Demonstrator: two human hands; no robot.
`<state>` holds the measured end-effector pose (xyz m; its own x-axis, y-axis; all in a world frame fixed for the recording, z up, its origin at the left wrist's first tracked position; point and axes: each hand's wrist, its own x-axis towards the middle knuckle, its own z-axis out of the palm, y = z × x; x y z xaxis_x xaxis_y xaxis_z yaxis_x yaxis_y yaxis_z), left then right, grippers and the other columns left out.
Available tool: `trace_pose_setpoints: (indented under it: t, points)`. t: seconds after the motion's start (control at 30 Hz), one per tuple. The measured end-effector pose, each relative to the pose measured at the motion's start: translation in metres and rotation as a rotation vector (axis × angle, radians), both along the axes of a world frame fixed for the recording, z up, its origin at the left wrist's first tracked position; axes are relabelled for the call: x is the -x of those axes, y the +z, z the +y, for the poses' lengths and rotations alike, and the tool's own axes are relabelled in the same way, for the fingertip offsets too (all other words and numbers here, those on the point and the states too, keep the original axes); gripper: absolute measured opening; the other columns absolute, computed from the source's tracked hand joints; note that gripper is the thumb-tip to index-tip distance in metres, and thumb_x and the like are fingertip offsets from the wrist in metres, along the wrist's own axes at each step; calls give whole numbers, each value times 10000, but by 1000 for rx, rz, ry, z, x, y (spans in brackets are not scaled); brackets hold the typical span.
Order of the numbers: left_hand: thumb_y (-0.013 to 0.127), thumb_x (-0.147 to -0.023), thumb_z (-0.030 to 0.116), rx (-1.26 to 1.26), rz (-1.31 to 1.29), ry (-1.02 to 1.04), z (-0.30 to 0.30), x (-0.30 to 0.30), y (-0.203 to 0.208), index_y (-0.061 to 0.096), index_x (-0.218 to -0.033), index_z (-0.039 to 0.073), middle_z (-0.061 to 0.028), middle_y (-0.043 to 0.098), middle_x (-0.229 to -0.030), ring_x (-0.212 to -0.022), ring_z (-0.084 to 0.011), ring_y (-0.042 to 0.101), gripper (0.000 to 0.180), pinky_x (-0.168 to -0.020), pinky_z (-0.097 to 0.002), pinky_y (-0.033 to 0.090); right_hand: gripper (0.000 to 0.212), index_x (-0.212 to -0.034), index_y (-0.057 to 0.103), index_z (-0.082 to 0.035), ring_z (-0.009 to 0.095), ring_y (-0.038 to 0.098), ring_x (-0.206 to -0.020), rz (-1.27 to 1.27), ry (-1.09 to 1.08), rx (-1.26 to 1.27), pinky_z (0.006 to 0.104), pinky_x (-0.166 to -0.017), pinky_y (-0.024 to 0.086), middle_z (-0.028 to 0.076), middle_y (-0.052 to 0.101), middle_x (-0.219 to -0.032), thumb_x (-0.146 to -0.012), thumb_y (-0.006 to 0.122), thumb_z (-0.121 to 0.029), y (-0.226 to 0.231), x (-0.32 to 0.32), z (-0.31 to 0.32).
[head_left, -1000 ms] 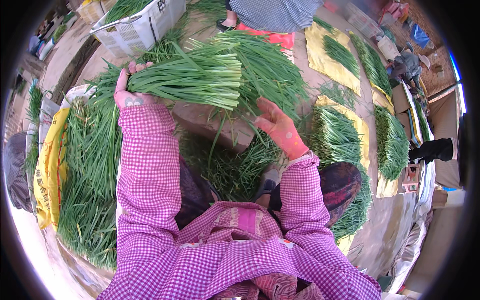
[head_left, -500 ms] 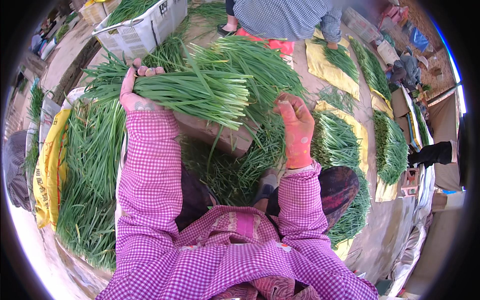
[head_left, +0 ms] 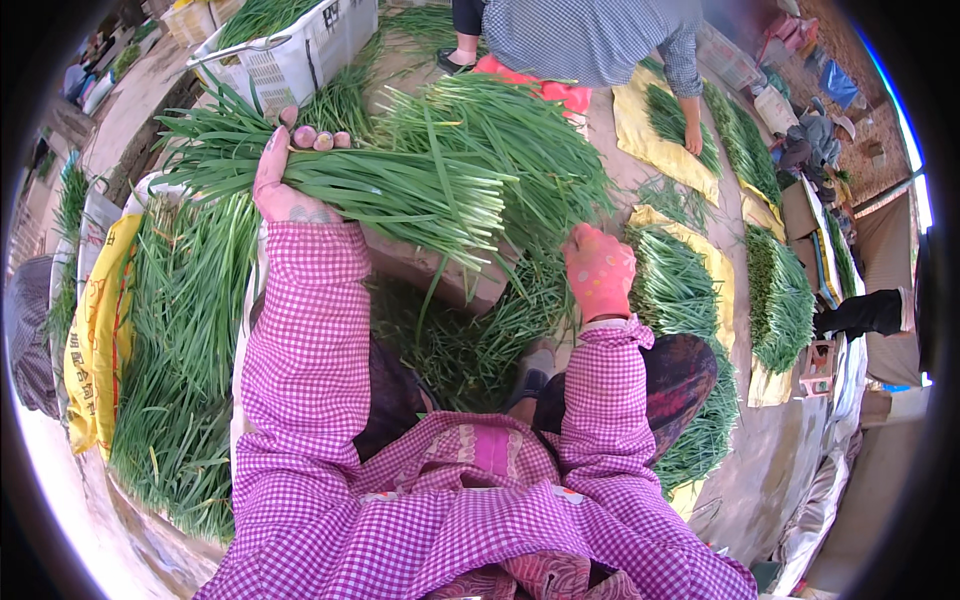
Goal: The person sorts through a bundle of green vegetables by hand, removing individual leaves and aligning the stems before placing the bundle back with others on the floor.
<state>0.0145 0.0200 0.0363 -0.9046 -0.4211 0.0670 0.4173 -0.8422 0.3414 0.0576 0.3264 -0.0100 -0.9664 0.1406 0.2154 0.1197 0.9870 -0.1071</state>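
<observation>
My left hand, in a pink glove with bare fingertips, is wrapped around a thick bundle of garlic chives. The bundle's pale cut ends point right, and its leafy tips hang out to the left. To the right of those ends is my right hand in a spotted pink glove, closed with its back up. Its fingers are curled under, so whatever they may hold is hidden. Below the bundle a low brown block partly shows, and a large loose heap of chives lies just beyond.
More chives lie on my left beside a yellow sack. On my right, chive piles rest on yellow sheets. A white crate of chives stands far left. A co-worker in a checked shirt bends over chives ahead.
My right hand has turned from a raised pinch to a curled fist, moving slightly right and down. The bundle in my left hand has shifted a little right. The co-worker's arm has reached nearer.
</observation>
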Motion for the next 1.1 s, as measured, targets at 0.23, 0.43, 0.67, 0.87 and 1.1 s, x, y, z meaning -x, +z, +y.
trace_pose_setpoints:
  t: [0.23, 0.43, 0.67, 0.87, 1.1]
  points:
    - [487, -875, 153, -31, -45, -22, 2, 3, -12, 539, -1029, 42, -34, 511, -705, -608, -195, 496, 196, -647, -409, 467, 353, -995, 567, -127, 257, 537, -978, 487, 546, 306, 426, -878, 383, 48, 596, -1047, -720, 684, -314, 48, -20, -86]
    - [503, -864, 166, -98, -80, 71, -8, 8, -6, 561, -1007, 27, -31, 523, -701, -593, -200, 500, 207, -648, -415, 472, 161, -829, 600, -104, 241, 595, -834, 267, 146, -201, 423, -814, 414, 48, 613, -830, -780, 589, -256, 4, 2, -40]
    - [504, -869, 146, -30, -51, 8, -2, 6, -18, 543, -1023, 37, -43, 525, -725, -621, -204, 501, 193, -693, -420, 472, 343, -1002, 616, -147, 285, 560, -973, 485, 463, 370, 402, -849, 423, 64, 613, -1061, -697, 700, -279, 47, -13, -48]
    - [520, -862, 136, 33, -115, -19, 18, 2, -17, 528, -1031, 27, -63, 533, -731, -641, -218, 510, 200, -704, -432, 469, 228, -872, 607, -142, 236, 491, -1061, 461, 696, 117, 433, -933, 359, -7, 596, -1020, -659, 676, -184, 33, -18, -110]
    - [492, -863, 158, -77, -62, 100, -16, 9, -7, 543, -992, 26, -53, 533, -733, -633, -217, 513, 192, -696, -442, 477, 184, -901, 660, -114, 260, 604, -908, -304, 326, -137, 401, -811, 450, 83, 635, -915, -773, 603, -234, -9, -17, -11]
